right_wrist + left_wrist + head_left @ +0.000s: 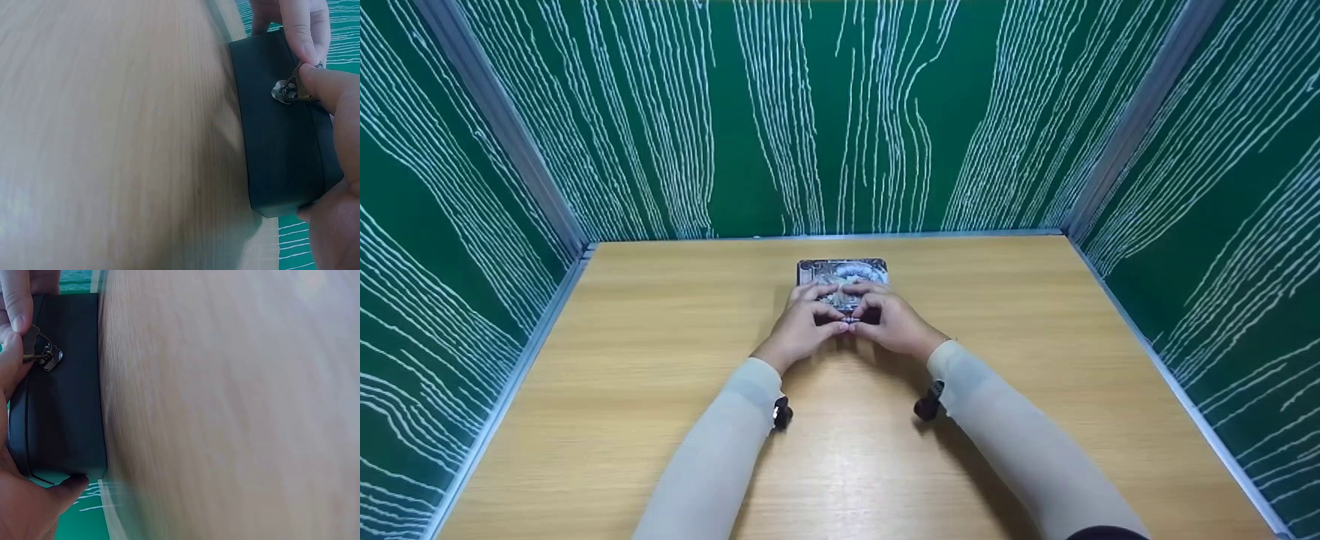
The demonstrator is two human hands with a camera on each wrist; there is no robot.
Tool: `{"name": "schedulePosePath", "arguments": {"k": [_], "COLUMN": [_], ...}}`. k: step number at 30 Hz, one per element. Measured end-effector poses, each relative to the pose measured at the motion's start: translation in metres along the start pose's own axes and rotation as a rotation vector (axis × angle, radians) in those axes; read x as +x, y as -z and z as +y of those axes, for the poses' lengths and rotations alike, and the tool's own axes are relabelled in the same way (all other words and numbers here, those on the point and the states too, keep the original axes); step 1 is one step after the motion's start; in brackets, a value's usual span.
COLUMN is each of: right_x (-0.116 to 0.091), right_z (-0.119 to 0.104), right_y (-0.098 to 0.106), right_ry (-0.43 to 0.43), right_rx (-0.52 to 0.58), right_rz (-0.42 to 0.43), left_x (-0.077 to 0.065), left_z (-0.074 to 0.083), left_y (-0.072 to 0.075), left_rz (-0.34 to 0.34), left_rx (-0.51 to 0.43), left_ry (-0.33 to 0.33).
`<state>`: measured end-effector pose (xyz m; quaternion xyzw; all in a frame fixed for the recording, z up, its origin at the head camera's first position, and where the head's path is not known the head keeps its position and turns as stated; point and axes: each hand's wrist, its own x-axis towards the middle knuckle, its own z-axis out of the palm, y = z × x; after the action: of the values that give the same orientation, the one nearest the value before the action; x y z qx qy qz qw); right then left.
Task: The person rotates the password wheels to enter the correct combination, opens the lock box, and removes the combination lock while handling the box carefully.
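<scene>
A dark box (67, 422) with a picture-printed lid (844, 271) stands on the table, its plain front facing the person. On that front sits a small metal clasp (52, 360) with a ring-like loop and a flat tab. My left hand (801, 324) pinches the clasp's tab from the left, its other fingers around the box's left side and lid. From the right, my right hand (896, 322) pinches the same metal piece (286, 91), other fingers resting on the lid and right side. The fingertips of both hands meet at the clasp and partly hide it.
The wooden table (660, 420) spreads around the box. Green walls (825, 112) with white wavy lines enclose the back and both sides, with grey metal posts (506, 127) at the corners. A small black camera (782, 414) is worn on the left wrist.
</scene>
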<state>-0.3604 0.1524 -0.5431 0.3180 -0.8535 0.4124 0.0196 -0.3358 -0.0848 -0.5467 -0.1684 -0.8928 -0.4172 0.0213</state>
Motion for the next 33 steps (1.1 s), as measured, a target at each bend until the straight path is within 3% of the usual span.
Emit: {"name": "schedulePosePath", "arguments": {"k": [9, 24, 33], "right_x": [-0.0003, -0.0011, -0.0007], "right_z": [-0.0029, -0.0024, -0.0019], "right_y": [0.0004, 0.0005, 0.0014], "right_ry": [-0.012, -0.033, -0.03], "right_rx": [-0.006, -0.004, 0.0], "right_rz": [0.001, -0.003, -0.012], "left_x": [-0.0007, -0.0004, -0.001], "left_z": [0.0009, 0.0008, 0.0004], "left_y": [0.001, 0.0015, 0.0025], "left_rz": [0.009, 0.0, 0.001], "left_rx": [-0.019, -0.013, -0.011], "left_ry": [-0.035, -0.011, -0.034]}}
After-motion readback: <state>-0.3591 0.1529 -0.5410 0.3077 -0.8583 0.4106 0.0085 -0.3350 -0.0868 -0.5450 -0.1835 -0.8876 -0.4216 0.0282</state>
